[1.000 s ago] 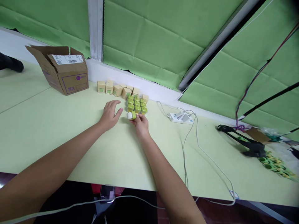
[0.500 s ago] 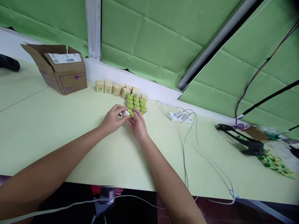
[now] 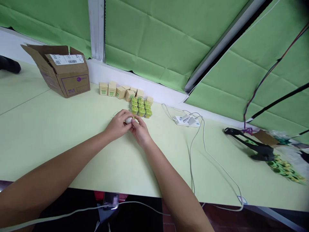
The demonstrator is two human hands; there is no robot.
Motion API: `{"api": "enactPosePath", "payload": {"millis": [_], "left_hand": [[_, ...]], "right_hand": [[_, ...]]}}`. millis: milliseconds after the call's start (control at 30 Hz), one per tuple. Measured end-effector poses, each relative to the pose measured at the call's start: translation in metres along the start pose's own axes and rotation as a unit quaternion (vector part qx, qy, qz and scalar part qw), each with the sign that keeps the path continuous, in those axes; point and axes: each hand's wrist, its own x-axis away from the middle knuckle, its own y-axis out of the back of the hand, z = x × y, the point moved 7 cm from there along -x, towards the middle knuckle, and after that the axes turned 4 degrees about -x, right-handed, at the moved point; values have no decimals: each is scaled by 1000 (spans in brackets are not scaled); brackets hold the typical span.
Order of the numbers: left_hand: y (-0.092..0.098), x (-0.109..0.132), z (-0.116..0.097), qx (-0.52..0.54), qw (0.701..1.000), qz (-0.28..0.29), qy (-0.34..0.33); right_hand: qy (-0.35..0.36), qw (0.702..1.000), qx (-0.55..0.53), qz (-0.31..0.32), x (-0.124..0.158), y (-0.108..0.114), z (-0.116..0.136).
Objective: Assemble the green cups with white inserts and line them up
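At the centre of the table (image 3: 116, 164), just in front of the clustered green items (image 3: 141, 111), both hands meet around a small white-and-green piece (image 3: 128, 120). One second earlier the right hand (image 3: 142, 132) had it alone, with the left hand (image 3: 118, 125) apart, fingers spread. Now the left pinches the white end between thumb and fingers; the right's fingers, looser half a second ago, curl in against the other side. Mostly white shows; the green part is largely covered. The clustered items are unmoved.

Surface pale yellow-green, a seam at left. Behind the cluster, small tan boxes (image 3: 112, 88) in an uneven row; farther left, a cardboard carton (image 3: 75, 85), flaps raised, white label on one. Right of the cluster, a white power strip (image 3: 178, 120) with plugs; a pale cable (image 3: 204, 141) loops to the front edge. Far right, a black object (image 3: 263, 153) beside a heap of green pieces (image 3: 285, 170).

Room: green blinds (image 3: 154, 35) above a white ledge; dark and red wires (image 3: 254, 93) hang at right. Below the table edge, a dark device (image 3: 111, 199), partly pixelated.
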Motion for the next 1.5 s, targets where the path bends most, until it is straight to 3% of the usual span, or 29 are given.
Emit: {"api": "enactPosePath", "payload": {"millis": [300, 667, 900, 1067, 1333, 1500], "left_hand": [[-5, -1, -3, 23, 1000, 2, 17], [-4, 0, -12, -56, 997, 7, -43], [-8, 1, -4, -31, 998, 34, -47], [-7, 1, -4, -17, 999, 19, -30], [-3, 0, 2, -69, 997, 26, -5], [-12, 0, 12, -142, 985, 95, -15]], "right_hand": [[4, 997, 11, -73, 2, 2, -5], [10, 994, 35, -100, 0, 5, -7], [15, 997, 18, -72, -5, 16, 5], [6, 998, 1, -58, -4, 14, 7], [42, 985, 14, -168, -9, 48, 22], [58, 973, 87, -203, -11, 58, 25]]}}
